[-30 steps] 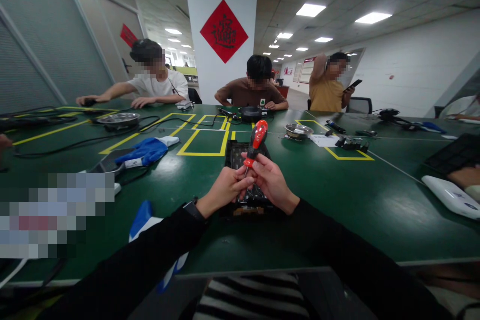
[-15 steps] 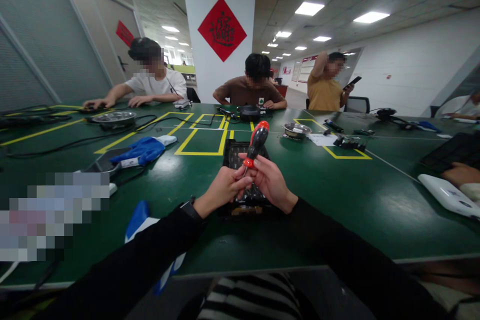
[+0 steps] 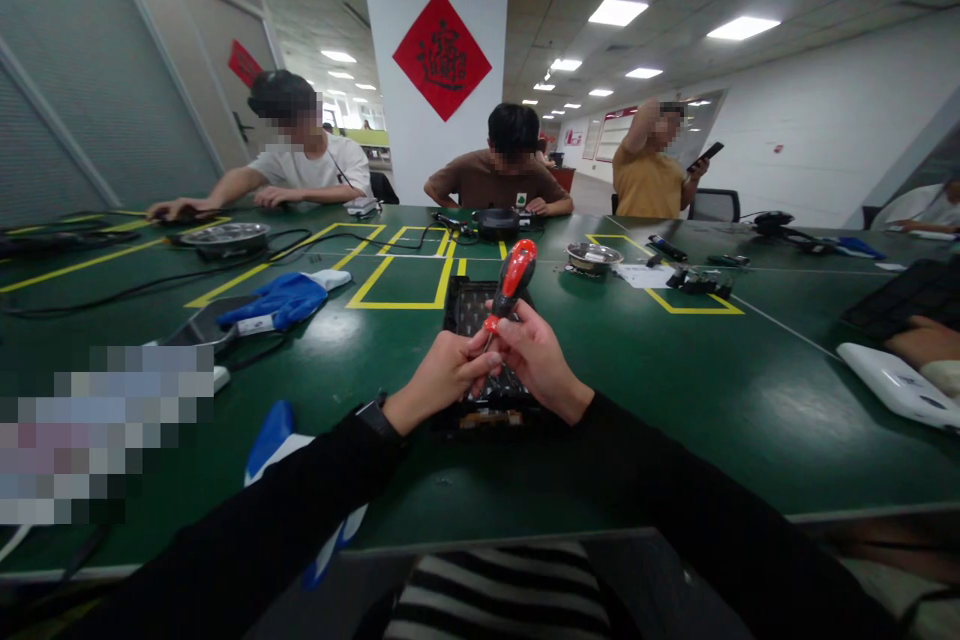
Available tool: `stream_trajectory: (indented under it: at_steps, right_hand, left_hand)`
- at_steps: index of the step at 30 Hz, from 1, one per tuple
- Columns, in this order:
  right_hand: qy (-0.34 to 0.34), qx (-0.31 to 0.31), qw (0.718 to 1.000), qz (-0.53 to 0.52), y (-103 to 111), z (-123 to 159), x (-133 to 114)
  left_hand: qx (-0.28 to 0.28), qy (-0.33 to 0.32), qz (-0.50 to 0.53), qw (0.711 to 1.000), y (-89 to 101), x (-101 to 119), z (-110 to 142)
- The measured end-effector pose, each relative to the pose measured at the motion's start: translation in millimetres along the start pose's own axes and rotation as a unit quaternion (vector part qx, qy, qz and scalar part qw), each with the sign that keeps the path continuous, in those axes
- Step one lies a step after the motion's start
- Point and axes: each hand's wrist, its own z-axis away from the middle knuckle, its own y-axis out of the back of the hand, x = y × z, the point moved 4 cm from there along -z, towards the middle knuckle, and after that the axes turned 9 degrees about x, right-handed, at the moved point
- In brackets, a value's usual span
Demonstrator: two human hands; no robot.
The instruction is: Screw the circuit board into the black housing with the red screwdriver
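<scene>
A red and black screwdriver (image 3: pixel 514 278) is tilted between my two hands, its handle up and leaning to the right. My right hand (image 3: pixel 541 360) is closed on it at the red collar, below the thick part of the handle. Fingers of my left hand (image 3: pixel 444 370) pinch the thin metal shaft just below. Under both hands lies a black rectangular case (image 3: pixel 466 298) with an open, ribbed inside; my hands cover its middle. The screwdriver's tip is hidden by my fingers.
Blue and white gloves (image 3: pixel 281 302) lie to the left, and another glove (image 3: pixel 271 435) is near my left forearm. Round metal parts (image 3: pixel 592 258), black pieces (image 3: pixel 701 282) and a white shell (image 3: pixel 896 382) lie about the green table (image 3: pixel 675 400). Several people sit opposite.
The screwdriver's handle has turned about its length, so more of its red side shows. Both hands keep their grip and stay almost in place over the case.
</scene>
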Motion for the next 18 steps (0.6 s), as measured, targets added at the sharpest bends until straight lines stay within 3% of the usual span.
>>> stream_trajectory:
  at_steps: [5, 18]
  right_hand:
    - [-0.025, -0.015, 1.0, -0.002, -1.1, 1.1, -4.0]
    - [0.023, 0.028, 0.999, 0.027, 2.9, -0.7, 0.4]
  left_hand:
    - [0.007, -0.003, 0.016, 1.0, -0.1, -0.4, -0.3]
    - [-0.003, 0.011, 0.013, 1.0, -1.4, -5.1, 0.3]
